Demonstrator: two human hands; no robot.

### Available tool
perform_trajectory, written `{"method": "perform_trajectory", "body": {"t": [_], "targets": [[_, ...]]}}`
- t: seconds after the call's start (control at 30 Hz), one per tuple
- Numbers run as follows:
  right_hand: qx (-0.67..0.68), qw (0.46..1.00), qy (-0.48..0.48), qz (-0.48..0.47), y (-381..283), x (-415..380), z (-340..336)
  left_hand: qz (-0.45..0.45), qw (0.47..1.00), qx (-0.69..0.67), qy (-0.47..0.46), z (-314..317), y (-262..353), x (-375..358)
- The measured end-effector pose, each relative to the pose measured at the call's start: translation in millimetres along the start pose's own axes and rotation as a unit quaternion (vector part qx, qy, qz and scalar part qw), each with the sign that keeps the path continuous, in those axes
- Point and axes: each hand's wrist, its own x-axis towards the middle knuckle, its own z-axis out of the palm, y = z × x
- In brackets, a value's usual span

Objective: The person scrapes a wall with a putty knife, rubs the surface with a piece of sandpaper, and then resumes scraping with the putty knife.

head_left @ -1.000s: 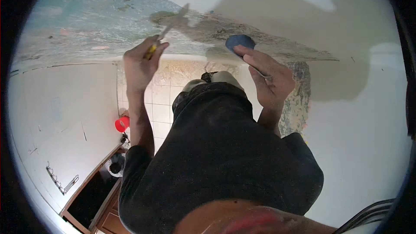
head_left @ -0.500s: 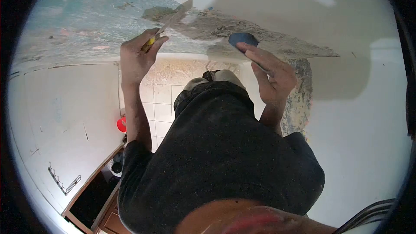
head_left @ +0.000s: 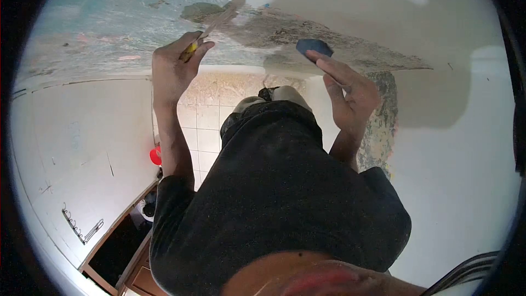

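Note:
My left hand [head_left: 172, 68] is closed around the yellow handle of a putty knife [head_left: 222, 16]. Its blade lies against a rough, scraped surface [head_left: 109, 27], at a dark greenish patch where paint is stripped. My right hand [head_left: 350, 90] is raised to the right of it. Its fingertips press a dark blue pad [head_left: 313, 47] onto the bare grey-brown strip of the same surface. Between my arms I see my black shirt and, far below, my shoes [head_left: 274, 96].
A pale tiled floor [head_left: 205, 126] lies below, with a red cup [head_left: 155, 155] at its left edge. A white panel [head_left: 71, 148] with a metal rack [head_left: 82, 227] fills the left. Dark chair bars [head_left: 471, 271] show at the bottom right. White wall is on the right.
The knife blade has slid a little up and right along the scraped patch. My right hand and the blue pad have shifted slightly to the right.

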Motion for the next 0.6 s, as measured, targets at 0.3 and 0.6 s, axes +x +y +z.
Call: {"method": "perform_trajectory", "body": {"t": [0.3, 0.6], "targets": [[-0.017, 0.998, -0.033, -0.044, 2.1, -1.0, -1.3, -0.027, 0.999, 0.006, -0.021, -1.8, -10.6, -3.0], [0.011, 1.000, -0.013, -0.023, -0.5, -6.5, -2.0, -0.014, 1.000, -0.006, -0.011, 0.3, -17.3, 1.1]]}}
